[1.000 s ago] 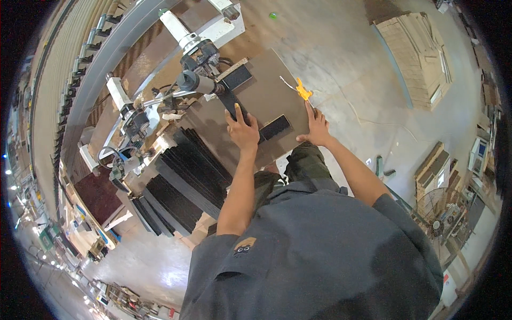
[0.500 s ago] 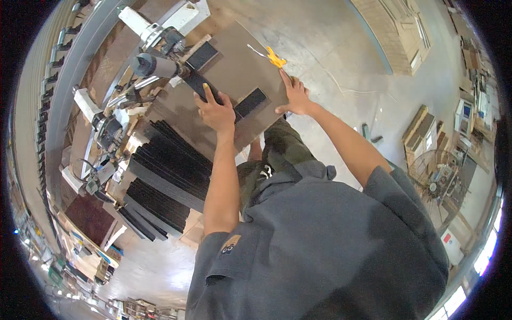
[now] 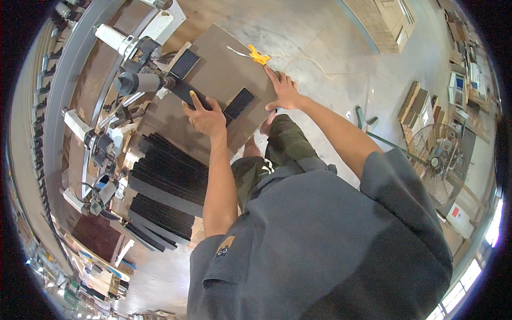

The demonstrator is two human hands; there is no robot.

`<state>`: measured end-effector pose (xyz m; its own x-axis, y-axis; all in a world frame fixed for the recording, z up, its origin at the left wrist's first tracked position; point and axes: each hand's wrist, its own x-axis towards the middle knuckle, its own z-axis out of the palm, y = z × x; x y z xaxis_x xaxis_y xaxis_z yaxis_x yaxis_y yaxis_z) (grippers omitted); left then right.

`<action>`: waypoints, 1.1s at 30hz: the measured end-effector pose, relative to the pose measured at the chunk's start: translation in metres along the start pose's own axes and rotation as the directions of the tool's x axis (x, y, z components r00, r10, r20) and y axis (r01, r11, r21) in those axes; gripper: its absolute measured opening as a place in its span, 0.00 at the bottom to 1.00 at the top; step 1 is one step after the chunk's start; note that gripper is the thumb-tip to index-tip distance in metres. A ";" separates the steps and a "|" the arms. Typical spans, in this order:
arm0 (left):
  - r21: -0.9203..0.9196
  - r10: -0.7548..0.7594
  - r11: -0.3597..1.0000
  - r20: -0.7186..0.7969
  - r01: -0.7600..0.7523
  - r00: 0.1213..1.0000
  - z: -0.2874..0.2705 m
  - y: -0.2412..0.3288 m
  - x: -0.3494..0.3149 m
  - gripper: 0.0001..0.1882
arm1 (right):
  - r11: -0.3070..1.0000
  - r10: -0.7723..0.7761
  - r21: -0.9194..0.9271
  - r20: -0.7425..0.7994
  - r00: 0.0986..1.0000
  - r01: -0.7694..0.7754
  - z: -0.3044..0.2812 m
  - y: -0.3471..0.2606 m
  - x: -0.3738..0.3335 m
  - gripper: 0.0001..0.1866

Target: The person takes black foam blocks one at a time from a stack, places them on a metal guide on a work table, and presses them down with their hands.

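Observation:
My left hand (image 3: 207, 118) straddles a dark flat strip (image 3: 184, 90), thumb on one side and fingers on the other, the index finger lying along it. The strip's far end sits under the head of a grey cylindrical machine unit (image 3: 140, 84). My right hand (image 3: 285, 92) rests at the right edge of a brown board (image 3: 213, 58), fingers stretched and thumb apart. Just beyond its fingertips lies a yellow plastic piece (image 3: 259, 55) with a white cord. Two black blocks, a near one (image 3: 239, 103) and a far one (image 3: 184, 64), lie on the board.
Stacked black strips (image 3: 168, 176) lie left of my legs. More machine heads (image 3: 100, 146) line a long metal rail (image 3: 53, 106) on the left. A wire-cage fan (image 3: 434, 152) and wooden pieces (image 3: 416, 109) stand on the right. A wooden stack (image 3: 378, 24) stands at far right.
The whole view has shifted slightly, with machine, board and hands appearing farther left. Both hands keep their places on the strip and at the board's edge.

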<state>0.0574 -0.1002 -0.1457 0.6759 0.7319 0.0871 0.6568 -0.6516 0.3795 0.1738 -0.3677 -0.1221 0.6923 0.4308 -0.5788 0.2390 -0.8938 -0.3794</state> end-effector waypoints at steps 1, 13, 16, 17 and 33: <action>-0.013 -0.001 1.000 -0.017 0.001 1.000 0.000 0.000 0.000 0.29 | 1.000 -0.006 0.011 0.001 1.000 0.006 -0.001 -0.001 0.000 0.84; -0.049 0.087 0.995 0.061 -0.084 0.994 -0.021 -0.011 -0.001 0.28 | 0.999 0.010 0.049 0.005 1.000 -0.010 -0.001 -0.008 -0.003 0.83; -0.062 0.132 0.990 0.126 -0.125 0.983 -0.033 -0.028 0.007 0.28 | 0.999 0.033 0.007 0.021 0.999 -0.033 -0.003 -0.010 -0.002 0.86; -0.049 0.164 0.986 0.146 -0.159 0.976 -0.036 -0.034 0.008 0.29 | 1.000 0.018 0.011 0.019 1.000 -0.018 -0.004 -0.010 -0.002 0.86; 0.244 0.691 0.241 0.637 -0.939 0.343 -0.084 -0.056 0.080 0.27 | 1.000 -0.011 0.019 -0.014 1.000 0.011 0.006 0.007 0.004 0.88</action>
<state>0.0468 0.0117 -0.0821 0.8981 -0.3262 -0.2949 -0.3950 -0.8932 -0.2148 0.1744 -0.3717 -0.1319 0.6990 0.4391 -0.5645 0.2339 -0.8863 -0.3997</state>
